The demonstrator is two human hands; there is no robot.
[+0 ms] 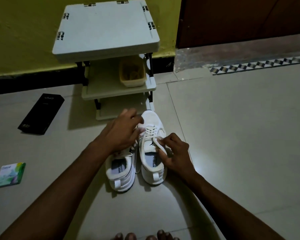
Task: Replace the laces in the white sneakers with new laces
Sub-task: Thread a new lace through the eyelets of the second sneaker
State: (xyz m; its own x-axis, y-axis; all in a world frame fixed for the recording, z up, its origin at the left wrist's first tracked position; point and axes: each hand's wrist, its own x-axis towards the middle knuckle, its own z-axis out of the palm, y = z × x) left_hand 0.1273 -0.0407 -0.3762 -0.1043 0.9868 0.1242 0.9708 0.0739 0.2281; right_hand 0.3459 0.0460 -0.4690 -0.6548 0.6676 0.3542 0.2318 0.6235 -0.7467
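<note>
The left hand [123, 131] hides the toe of the left sneaker [121, 172], its blurred grip untellable; the right hand [176, 153] pinches the white lace [150, 131] of the right sneaker [151, 161]; both stand together on the floor [232, 135]

Pale tiled floor [232, 135]. Directly on it: 2 white sneakers [123, 183] side by side at centre; black box [41, 114] lying flat, far left; small green-and-white packet [10, 174], near left; 3-tier rack [106, 26] standing against the wall, behind the sneakers.
</note>
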